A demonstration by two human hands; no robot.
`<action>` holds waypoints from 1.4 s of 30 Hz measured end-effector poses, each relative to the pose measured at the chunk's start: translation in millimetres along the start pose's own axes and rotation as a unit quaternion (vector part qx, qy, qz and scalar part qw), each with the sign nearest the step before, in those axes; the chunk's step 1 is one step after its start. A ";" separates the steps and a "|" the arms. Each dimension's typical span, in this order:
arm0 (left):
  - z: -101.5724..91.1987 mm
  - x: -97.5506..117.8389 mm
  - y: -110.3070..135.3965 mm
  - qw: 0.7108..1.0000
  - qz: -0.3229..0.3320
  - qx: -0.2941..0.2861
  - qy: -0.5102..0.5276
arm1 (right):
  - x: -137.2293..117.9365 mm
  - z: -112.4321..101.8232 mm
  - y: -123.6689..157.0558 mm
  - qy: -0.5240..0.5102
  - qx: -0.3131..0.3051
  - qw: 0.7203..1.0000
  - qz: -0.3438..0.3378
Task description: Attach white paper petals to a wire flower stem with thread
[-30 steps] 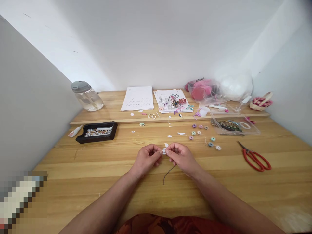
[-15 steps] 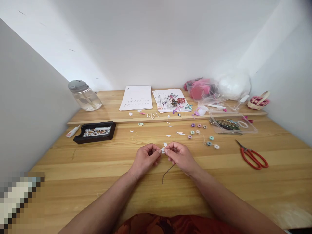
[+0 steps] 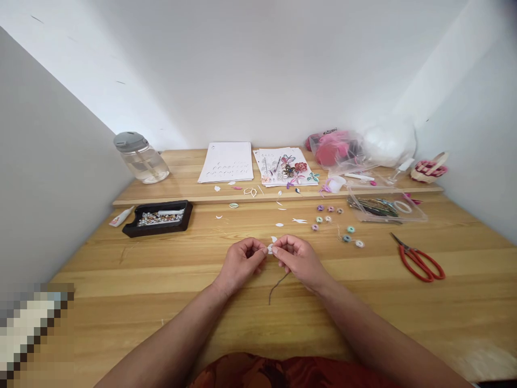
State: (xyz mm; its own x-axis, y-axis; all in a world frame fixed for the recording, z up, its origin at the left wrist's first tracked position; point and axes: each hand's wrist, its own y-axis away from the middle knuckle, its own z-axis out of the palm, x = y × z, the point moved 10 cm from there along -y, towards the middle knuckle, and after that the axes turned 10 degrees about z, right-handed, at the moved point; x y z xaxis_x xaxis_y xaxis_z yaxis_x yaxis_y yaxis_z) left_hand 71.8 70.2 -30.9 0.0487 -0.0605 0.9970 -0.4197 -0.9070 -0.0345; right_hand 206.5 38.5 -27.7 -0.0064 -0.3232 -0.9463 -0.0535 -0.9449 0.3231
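Between my fingertips is a small white paper cutout (image 3: 270, 249), mostly covered by them. My left hand (image 3: 241, 264) pinches its left side, thumb against fingers. At its right side, my right hand (image 3: 301, 263) is closed in a similar pinch. A dark thin cord or wire (image 3: 274, 289) trails from under my right hand toward me; whether it is attached to the cutout is hidden. Another white petal-shaped piece (image 3: 274, 238) shows just beyond the fingertips. Farther off lie a white oval piece (image 3: 279, 224) and a pointed white piece (image 3: 299, 220).
Red-handled scissors (image 3: 422, 263) lie at the right, below a clear tool box (image 3: 412, 215). Several small thread bobbins (image 3: 346, 238) sit nearer the middle. On the left are a black bead tray (image 3: 183, 221) and a water bottle (image 3: 143, 161). Paper sheets (image 3: 228, 156) rest on the raised back ledge.
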 end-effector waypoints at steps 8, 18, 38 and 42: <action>0.2 1.2 1.1 1.000 -0.006 0.005 0.005 | 1.6 -0.1 -0.9 0.009 0.001 1.000 -0.002; -0.7 2.3 0.6 1.000 -0.001 0.008 0.007 | 0.4 1.2 1.0 0.001 0.001 1.000 0.011; 0.1 6.7 -0.9 1.000 0.008 0.007 0.029 | -5.6 3.9 4.8 0.040 -0.005 0.999 0.000; 0.2 7.0 -1.0 1.000 0.007 0.005 0.028 | -5.3 4.6 4.5 0.038 -0.006 0.999 0.003</action>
State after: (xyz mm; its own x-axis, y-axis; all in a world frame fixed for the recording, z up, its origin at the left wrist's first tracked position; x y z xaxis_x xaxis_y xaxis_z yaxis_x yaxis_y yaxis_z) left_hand 72.8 70.6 -23.9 -0.0087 -0.0492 0.9988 -0.4101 -0.9107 -0.0484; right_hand 201.7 36.2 -21.2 0.0698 -0.3314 -0.9409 -0.0408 -0.9434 0.3292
